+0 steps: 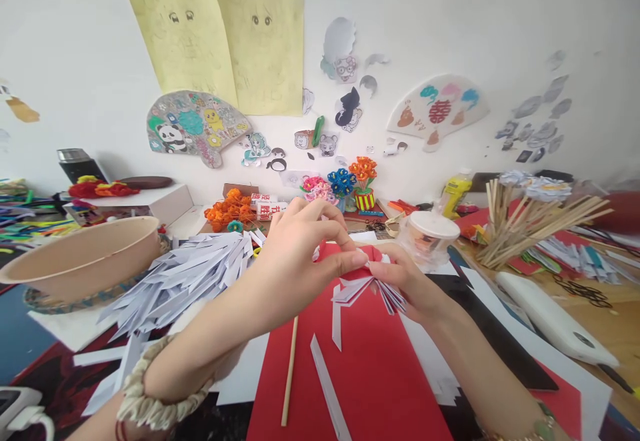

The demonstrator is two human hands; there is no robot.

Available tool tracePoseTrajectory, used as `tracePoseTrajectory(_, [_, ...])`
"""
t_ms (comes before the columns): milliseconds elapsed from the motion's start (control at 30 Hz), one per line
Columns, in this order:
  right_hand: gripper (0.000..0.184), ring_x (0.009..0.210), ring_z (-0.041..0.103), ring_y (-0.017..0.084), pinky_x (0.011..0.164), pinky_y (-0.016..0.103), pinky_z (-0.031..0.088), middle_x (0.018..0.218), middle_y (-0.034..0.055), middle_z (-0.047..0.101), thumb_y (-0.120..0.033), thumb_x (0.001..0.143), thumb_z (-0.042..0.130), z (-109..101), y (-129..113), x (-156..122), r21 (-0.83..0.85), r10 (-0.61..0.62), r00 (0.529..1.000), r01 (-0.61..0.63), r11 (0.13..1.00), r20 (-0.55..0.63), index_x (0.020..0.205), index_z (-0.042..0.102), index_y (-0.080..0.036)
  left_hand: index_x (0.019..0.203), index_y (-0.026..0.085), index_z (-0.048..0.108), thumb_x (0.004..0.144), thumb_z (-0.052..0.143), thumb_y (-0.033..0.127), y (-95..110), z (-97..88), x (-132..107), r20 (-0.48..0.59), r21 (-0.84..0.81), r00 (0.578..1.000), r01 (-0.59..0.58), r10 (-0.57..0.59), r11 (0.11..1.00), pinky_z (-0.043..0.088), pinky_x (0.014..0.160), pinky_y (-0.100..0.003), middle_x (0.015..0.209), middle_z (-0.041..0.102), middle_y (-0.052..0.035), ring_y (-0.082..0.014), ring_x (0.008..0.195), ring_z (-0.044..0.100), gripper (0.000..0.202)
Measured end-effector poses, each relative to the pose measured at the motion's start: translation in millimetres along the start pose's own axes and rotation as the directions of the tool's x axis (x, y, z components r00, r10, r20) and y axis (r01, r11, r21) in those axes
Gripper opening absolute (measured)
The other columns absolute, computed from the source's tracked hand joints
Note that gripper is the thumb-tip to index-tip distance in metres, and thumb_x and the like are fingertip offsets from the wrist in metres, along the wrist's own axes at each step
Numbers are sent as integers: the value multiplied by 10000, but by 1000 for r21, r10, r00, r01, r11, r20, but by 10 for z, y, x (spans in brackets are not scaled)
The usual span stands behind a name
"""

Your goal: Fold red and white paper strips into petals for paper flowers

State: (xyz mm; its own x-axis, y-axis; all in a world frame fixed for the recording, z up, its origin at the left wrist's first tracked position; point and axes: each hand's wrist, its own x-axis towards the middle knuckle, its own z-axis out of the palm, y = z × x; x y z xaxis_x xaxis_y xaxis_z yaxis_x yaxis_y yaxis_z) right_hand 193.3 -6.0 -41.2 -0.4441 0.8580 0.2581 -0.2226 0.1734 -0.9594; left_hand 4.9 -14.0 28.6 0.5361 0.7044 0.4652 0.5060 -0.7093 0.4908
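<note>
At a crowded desk (620, 321), a bowl (75, 264) stands beside a pile (200, 274) of folded paper strips, loosely heaped near the left arm (210, 334); a careless swing of that arm could send it sliding. Next along, a stick (290, 374) lies on a red sheet (385, 388), where a brushing wrist might set it rolling. Above, the left hand (305, 241) pinches thumb to forefinger on the gathered end of a bundle (390, 298), its strips splayed downward. Two loose strips (327, 388) rest on the sheet below. The right hand (407, 278) grips the same end, fingertips close against the left's, its remaining fingers partly hidden. Should either pinch slacken, the bundle could fan out of line, since only fingertips are seen holding it; too hard a squeeze might crease the paper. Farther right, a tub (433, 228) stands beyond the right hand, at risk from a wide reach.
</note>
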Motion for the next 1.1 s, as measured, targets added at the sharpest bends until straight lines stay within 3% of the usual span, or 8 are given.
tracePoseTrajectory(133, [420,553,401,122,511,255,318,628,-24,460,-574,797,697,-30,13,2,-50,-11,1000,11,999,10,691,616,-176,721,222,662,866,709,244,-3,-1,-28,-22,125,994,-105,108,987,311,877,-415,993,603,7,-220,987,462,154])
tracePoseTrajectory(300, [387,625,475,139,568,269,360,714,1,556,-554,744,766,-65,-19,3,-49,-50,994,55,997,98,793,681,-180,715,193,614,879,656,162,-7,28,-39,-25,214,993,-103,111,971,305,815,-414,962,595,-15,-229,963,457,172])
tracePoseTrajectory(467, [316,551,408,109,542,257,334,640,-34,504,-495,751,774,-81,-39,-2,-27,1,996,2,1000,93,796,693,-194,715,194,613,887,630,139,-14,45,-33,-16,184,997,-73,77,980,308,792,-401,912,572,-17,-222,926,443,181])
tracePoseTrajectory(600, [331,581,424,122,538,266,318,672,-10,528,-499,770,752,-107,-6,4,-56,23,997,-19,998,76,764,659,-181,761,233,664,904,649,200,-13,41,-37,-34,175,990,-129,137,976,294,792,-389,916,557,-8,-219,929,438,147])
tracePoseTrajectory(767, [313,602,448,130,545,267,327,681,-6,537,-480,771,756,-92,11,11,1,11,996,-11,1000,84,749,653,-186,776,232,671,911,643,198,-25,85,-44,-66,280,969,-210,237,937,274,760,-378,944,569,-16,-217,906,442,142])
tracePoseTrajectory(900, [324,640,482,146,586,272,370,689,0,550,-494,773,750,-92,20,0,57,-12,999,9,998,50,736,654,-187,786,212,652,945,588,210,-15,132,-49,-140,448,927,-253,347,857,273,788,-399,993,611,-41,-227,909,448,171])
tracePoseTrajectory(1100, [338,612,454,139,560,265,355,666,-10,534,-507,773,745,-108,18,-13,54,-18,1000,17,998,8,730,636,-190,828,223,642,950,587,238,-7,150,-56,-155,481,903,-284,400,829,285,781,-396,1028,622,-50,-232,928,460,134])
